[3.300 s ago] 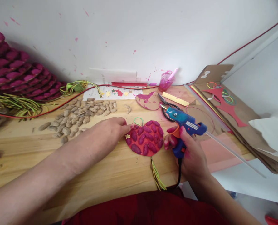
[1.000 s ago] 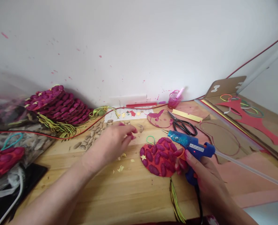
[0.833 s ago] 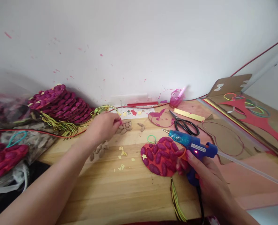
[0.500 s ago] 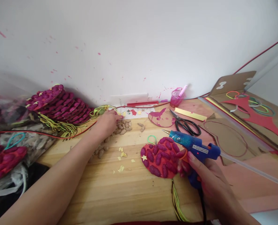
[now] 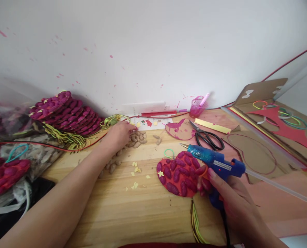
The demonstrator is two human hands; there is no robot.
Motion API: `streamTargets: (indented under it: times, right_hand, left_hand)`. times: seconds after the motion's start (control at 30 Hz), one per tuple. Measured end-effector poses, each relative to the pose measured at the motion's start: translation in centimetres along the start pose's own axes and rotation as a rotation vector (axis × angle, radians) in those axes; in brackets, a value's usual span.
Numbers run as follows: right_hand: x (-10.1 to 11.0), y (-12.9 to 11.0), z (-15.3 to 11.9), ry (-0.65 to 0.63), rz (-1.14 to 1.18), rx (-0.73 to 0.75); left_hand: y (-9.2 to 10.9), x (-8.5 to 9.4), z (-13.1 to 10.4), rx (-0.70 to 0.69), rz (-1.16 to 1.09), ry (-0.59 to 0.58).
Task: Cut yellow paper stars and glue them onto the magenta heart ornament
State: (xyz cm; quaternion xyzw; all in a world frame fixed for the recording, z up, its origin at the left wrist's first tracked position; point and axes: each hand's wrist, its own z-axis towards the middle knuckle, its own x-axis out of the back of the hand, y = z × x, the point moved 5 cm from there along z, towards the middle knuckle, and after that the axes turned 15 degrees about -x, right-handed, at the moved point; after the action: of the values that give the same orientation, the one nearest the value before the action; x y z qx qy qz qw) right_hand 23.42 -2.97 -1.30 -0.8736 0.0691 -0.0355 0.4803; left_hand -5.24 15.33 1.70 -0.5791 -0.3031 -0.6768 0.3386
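Observation:
My right hand [image 5: 231, 191] is wrapped round a blue hot glue gun [image 5: 207, 156], its metal nozzle pointing left. Its fingertips also reach the edge of a red heart-shaped ornament [image 5: 177, 177] covered in purple-red peanuts. The ornament carries a pale yellow star [image 5: 160, 173], a green loop on top and a yellow-green tassel [image 5: 195, 220] below. Far off, my left hand [image 5: 119, 134] has its fingers drawn together at the left edge of a white paper strip [image 5: 166, 122] dotted with small stars and cut-outs. Whatever is between its fingertips is too small to make out.
Loose peanuts [image 5: 137, 138] and yellow scraps [image 5: 134, 186] lie on the table. Similar ornaments [image 5: 73, 117] are stacked left. Scissors [image 5: 207, 136], a cardboard heart [image 5: 180, 129] and a pink cup [image 5: 197, 107] stand behind the gun. A red cord [image 5: 86, 148] crosses the left side.
The view has shifted slightly. My left hand stays at the paper strip with its fingertips still close together. My right hand keeps the glue gun above the ornament.

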Motion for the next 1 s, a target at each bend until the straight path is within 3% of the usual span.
streamTargets:
  times: [0.27, 0.53, 0.77, 1.0]
  right_hand:
    - [0.5, 0.5, 0.2, 0.022, -0.068, 0.049]
    - [0.2, 0.2, 0.1, 0.023, -0.029, 0.006]
    - [0.2, 0.1, 0.0, 0.016, -0.009, 0.02]
    - [0.1, 0.1, 0.0, 0.0, 0.0, 0.025]
  left_hand:
    - [0.1, 0.0, 0.1, -0.001, 0.016, -0.026]
    - [0.0, -0.1, 0.2, -0.009, 0.023, 0.007]
    - [-0.1, 0.3, -0.2, 0.022, -0.146, 0.081]
    - [-0.6, 1.0, 0.4, 0.07, -0.043, 0.103]
